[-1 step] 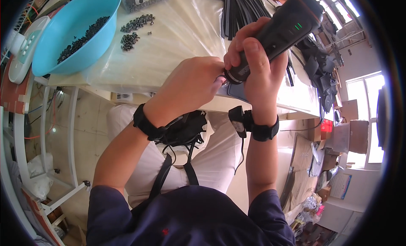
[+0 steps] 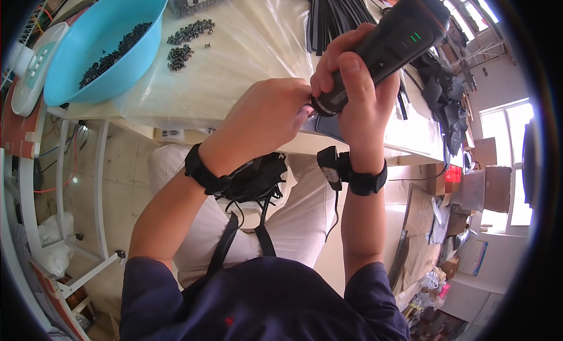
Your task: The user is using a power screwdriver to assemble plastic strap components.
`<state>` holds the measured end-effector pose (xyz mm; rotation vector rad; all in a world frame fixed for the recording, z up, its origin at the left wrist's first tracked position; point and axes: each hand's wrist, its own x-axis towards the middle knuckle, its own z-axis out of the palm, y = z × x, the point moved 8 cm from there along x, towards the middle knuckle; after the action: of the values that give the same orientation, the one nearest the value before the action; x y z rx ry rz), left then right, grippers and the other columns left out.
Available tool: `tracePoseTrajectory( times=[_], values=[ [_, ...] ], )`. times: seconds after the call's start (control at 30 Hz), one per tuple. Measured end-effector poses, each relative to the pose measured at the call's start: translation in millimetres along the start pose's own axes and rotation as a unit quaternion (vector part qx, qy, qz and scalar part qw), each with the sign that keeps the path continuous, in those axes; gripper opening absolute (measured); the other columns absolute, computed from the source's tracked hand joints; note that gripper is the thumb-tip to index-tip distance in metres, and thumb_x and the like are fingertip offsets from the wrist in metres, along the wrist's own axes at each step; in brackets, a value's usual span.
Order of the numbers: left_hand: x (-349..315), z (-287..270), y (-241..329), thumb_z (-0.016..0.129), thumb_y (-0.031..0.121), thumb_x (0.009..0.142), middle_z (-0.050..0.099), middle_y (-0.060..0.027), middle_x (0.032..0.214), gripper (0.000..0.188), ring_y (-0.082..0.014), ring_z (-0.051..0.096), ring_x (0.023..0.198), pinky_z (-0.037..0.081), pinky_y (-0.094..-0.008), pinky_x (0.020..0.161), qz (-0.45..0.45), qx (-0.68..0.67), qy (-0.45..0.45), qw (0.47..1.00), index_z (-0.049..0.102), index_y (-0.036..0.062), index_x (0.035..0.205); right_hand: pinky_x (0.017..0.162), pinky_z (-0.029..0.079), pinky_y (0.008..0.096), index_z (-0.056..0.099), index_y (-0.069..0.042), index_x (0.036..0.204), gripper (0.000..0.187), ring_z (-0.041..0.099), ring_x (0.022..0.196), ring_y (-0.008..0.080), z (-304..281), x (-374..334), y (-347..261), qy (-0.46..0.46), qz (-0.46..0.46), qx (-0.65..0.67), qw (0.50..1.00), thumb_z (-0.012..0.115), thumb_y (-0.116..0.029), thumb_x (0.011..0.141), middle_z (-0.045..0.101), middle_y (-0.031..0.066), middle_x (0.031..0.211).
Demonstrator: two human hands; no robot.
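My right hand (image 2: 363, 100) is wrapped round a black cordless screwdriver (image 2: 390, 50) with green lights on its side. The tool slants, its narrow end pointing down and left. Just at that end, the fingers of my left hand (image 2: 272, 109) are pinched together, seen from the back. What they hold is mostly hidden; a small dark bit shows by the fingertips. Both hands are above the near edge of the table (image 2: 252, 53). Below the tool's tip lies a flat dark object (image 2: 329, 127), partly covered by my right hand.
Left of my hands, two small piles of black screws (image 2: 190, 33) lie near a blue basin (image 2: 126, 21) with small black parts inside. A clear box (image 2: 202, 0) stands behind. Black strips (image 2: 343, 18) lie at the far side. A black bag (image 2: 258, 179) rests on my lap.
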<state>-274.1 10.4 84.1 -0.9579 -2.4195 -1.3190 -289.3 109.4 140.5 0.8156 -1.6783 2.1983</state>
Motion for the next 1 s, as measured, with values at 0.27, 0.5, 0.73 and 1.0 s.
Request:
tracePoseTrajectory(
  times=[0.27, 0.5, 0.73, 1.0],
  values=[
    [1.1, 2.5, -1.2, 0.059, 0.006, 0.085, 0.062, -0.0170, 0.087, 0.009, -0.0387, 0.061, 0.085, 0.050, -0.0467, 0.075, 0.010, -0.007, 0.004, 1.000, 0.061, 0.0014, 0.092, 0.056, 0.049, 0.0286, 0.049, 0.002, 0.103, 0.022, 0.057, 0.061, 0.0132, -0.8, -0.5, 0.4, -0.035, -0.015, -0.024, 0.999, 0.062, -0.013, 0.091, 0.057, 0.0088, 0.079],
    [1.2, 2.5, -2.8, 0.059, 0.003, 0.083, 0.062, -0.0180, 0.089, 0.010, -0.0405, 0.061, 0.087, 0.049, -0.0473, 0.076, 0.006, -0.028, 0.001, 1.000, 0.061, 0.0005, 0.093, 0.057, 0.049, 0.0314, 0.045, 0.001, 0.114, 0.036, 0.055, 0.064, 0.0147, 4.9, -2.4, 1.9, -0.089, -0.029, -0.033, 0.995, 0.062, -0.024, 0.095, 0.052, 0.0107, 0.085],
    [2.4, 3.3, -2.5, 0.058, 0.001, 0.083, 0.061, -0.0187, 0.090, 0.010, -0.0405, 0.060, 0.089, 0.049, -0.0469, 0.077, -0.012, -0.048, -0.005, 0.999, 0.060, -0.0001, 0.093, 0.059, 0.049, 0.0320, 0.044, -0.001, 0.118, 0.036, 0.055, 0.065, 0.0153, 1.1, -3.2, 1.7, -0.076, -0.018, -0.025, 0.997, 0.060, -0.023, 0.096, 0.052, 0.0120, 0.088],
    [1.8, -6.8, -10.0, 0.058, 0.001, 0.083, 0.059, -0.0207, 0.085, 0.009, -0.0421, 0.058, 0.087, 0.046, -0.0473, 0.076, -0.053, -0.086, 0.019, 0.995, 0.059, -0.0032, 0.091, 0.061, 0.049, 0.0293, 0.049, 0.003, 0.107, 0.025, 0.058, 0.063, 0.0149, 0.4, -2.9, 4.9, -0.040, -0.020, 0.099, 0.994, 0.059, -0.008, 0.087, 0.058, 0.0100, 0.081]
  ],
)
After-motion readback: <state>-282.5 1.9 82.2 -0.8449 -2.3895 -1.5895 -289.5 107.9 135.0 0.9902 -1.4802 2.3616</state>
